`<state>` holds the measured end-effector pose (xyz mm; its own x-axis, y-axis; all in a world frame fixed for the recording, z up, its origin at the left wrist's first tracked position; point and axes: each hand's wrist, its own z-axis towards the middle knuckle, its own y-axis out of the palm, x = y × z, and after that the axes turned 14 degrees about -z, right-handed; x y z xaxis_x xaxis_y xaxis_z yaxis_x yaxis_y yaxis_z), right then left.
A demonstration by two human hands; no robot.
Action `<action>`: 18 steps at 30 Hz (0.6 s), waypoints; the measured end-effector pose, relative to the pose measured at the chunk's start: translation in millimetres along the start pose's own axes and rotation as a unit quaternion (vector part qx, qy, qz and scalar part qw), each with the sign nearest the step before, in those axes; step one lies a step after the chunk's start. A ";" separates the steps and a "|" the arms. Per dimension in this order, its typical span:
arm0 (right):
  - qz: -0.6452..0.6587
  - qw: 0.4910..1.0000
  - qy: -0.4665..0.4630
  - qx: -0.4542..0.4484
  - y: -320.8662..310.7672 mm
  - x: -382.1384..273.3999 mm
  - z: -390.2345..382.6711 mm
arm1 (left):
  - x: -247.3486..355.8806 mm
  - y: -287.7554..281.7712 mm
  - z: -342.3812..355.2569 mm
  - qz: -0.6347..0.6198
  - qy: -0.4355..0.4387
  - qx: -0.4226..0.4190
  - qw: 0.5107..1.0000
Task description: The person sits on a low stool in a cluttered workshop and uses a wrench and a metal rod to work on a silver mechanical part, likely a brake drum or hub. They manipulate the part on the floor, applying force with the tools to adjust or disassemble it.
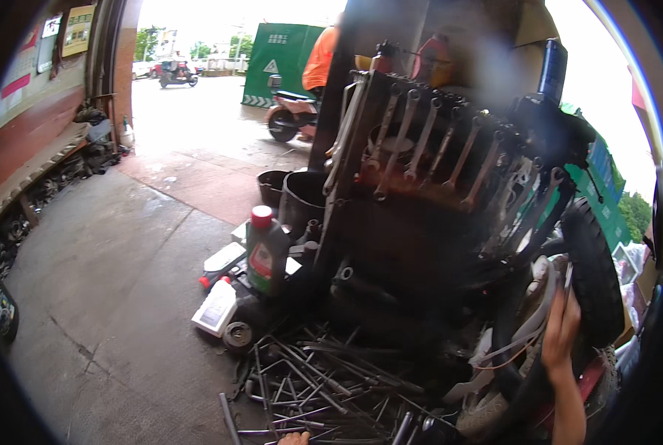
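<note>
My right hand [561,326] is raised at the right, its fingers closed around a slim metal tool [569,277] whose tip points up; its exact kind is not clear. Beside that hand stands a black tyre [595,274], with pale cables and tubing [528,330] to its left. Only the top of my left hand [294,439] shows at the lower edge, cut off by the frame. It is at the near side of a heap of metal rods and hand tools [309,382] on the floor; what its fingers do is hidden.
Several spanners [413,133] hang along a dark, greasy rack [398,230]. Left of it stand a dark bottle with a red cap [266,252], a white bottle [215,305] and a black bucket [304,196]. Outside, a person in orange [320,59] is by a parked scooter [290,115].
</note>
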<state>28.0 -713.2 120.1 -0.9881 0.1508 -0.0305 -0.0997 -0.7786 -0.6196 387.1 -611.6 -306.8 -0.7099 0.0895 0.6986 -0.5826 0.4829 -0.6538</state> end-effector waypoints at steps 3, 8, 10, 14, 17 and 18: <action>-0.099 0.964 -0.223 -0.106 -83.1 -26.8 -103.6 | 17.5 10.3 18.2 -0.027 0.042 -0.005 0.999; 0.037 0.900 -0.101 -0.422 -132.7 -75.6 -248.1 | -3.4 5.7 -5.6 -0.015 -0.004 0.000 1.000; -0.006 0.860 0.051 -0.507 -161.6 -63.2 -298.5 | 13.3 2.5 -0.3 -0.019 -0.001 -0.030 0.999; -0.137 0.847 0.146 -0.492 -224.4 -44.9 -369.2 | -42.7 62.4 30.4 0.073 0.112 0.080 0.988; -0.157 0.810 0.253 -0.505 -262.8 -19.5 -371.2 | -63.2 51.6 35.3 0.090 0.012 -0.026 0.996; -0.206 0.795 0.273 -0.501 -282.2 -4.9 -375.4 | -62.6 48.6 38.9 0.082 -0.004 -0.056 0.995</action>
<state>104.9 -265.5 0.7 -0.6698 0.7228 0.1699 0.0127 0.2400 -0.9707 387.9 -627.6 -393.7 -0.7952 0.1673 0.5828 -0.4113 0.5573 -0.7213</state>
